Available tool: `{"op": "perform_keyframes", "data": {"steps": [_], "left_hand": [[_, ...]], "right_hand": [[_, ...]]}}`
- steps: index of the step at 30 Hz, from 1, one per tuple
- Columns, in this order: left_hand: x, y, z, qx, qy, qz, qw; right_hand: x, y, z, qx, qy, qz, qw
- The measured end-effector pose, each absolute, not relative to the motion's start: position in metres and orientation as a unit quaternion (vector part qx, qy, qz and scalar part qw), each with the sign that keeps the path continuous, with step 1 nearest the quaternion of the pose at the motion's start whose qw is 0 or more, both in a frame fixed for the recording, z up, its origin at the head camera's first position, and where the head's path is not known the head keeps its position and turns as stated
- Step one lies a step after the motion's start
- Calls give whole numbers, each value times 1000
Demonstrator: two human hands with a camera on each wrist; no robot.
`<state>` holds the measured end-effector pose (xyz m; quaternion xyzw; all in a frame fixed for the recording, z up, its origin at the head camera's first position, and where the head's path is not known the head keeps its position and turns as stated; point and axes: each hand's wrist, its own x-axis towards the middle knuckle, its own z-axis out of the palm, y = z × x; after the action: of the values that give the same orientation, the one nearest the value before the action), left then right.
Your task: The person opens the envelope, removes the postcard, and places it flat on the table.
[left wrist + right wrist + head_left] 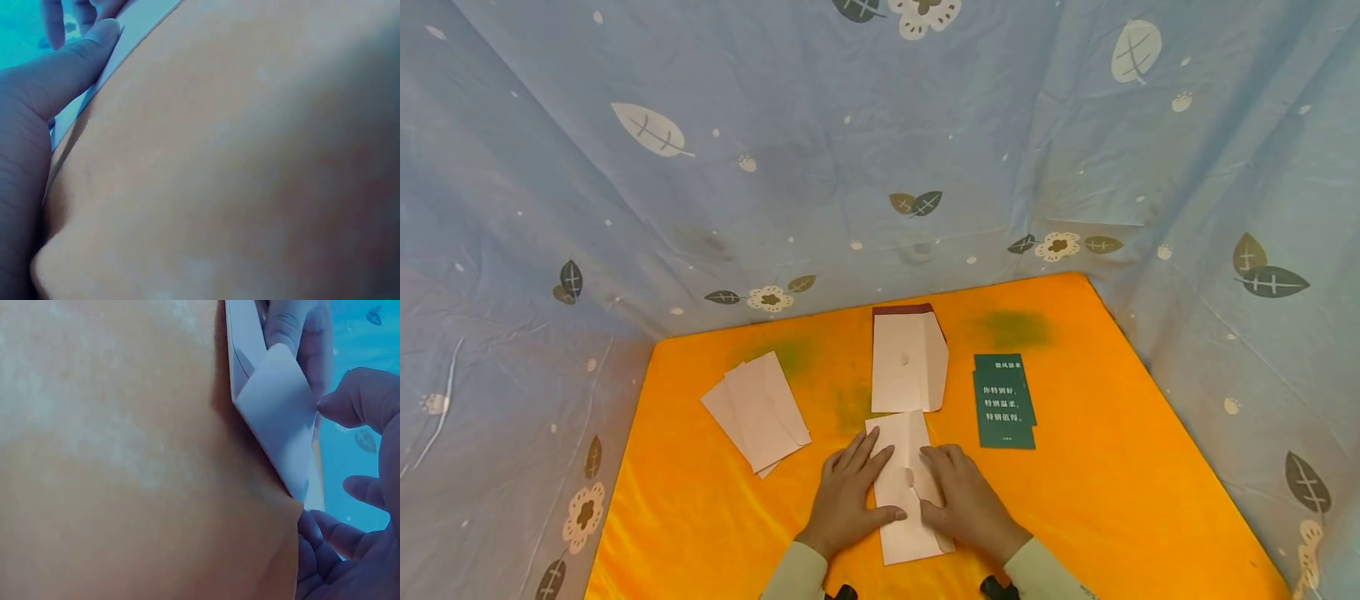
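A pale pink envelope point(895, 533) lies lengthwise in front of me. My left hand point(850, 492) rests on its left side, fingers stretched forward and thumb laid across the paper. On the right side is my right hand point(966, 500), its thumb and index fingertips apart, touching the flap. In the right wrist view the flap point(278, 406) stands raised along its fold. The right thumb touches its free edge there, while other fingers meet its far end. Part of the flap is hidden under the right hand in the head view.
Another pink envelope point(898, 367), flap out to the right and a dark red strip at its top, lies just beyond. Overlapping pink envelopes point(760, 412) lie to the left. Green cards point(1003, 404) with white writing lie right. Blue patterned cloth point(850, 150) surrounds the orange table point(1112, 467).
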<state>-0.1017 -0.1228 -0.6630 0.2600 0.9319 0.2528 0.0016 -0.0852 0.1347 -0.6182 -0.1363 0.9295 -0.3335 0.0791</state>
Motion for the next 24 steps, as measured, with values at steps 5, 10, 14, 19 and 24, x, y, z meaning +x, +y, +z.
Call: {"op": "perform_keyframes", "data": {"steps": [5, 10, 14, 19, 24], "left_hand": [[-101, -122, -659, 259, 931, 256, 3], [-101, -123, -657, 256, 930, 264, 13], [-101, -123, -657, 257, 930, 263, 12], [-101, -122, -659, 258, 930, 262, 7], [-101, -123, -660, 257, 929, 266, 11]], "right_hand": [[-87, 146, -619, -104, 904, -403, 102], [-90, 160, -621, -71, 851, -504, 128], [-93, 167, -623, -82, 829, -536, 137], [-96, 178, -624, -116, 812, -555, 140], [-96, 190, -623, -143, 808, -557, 130]]}}
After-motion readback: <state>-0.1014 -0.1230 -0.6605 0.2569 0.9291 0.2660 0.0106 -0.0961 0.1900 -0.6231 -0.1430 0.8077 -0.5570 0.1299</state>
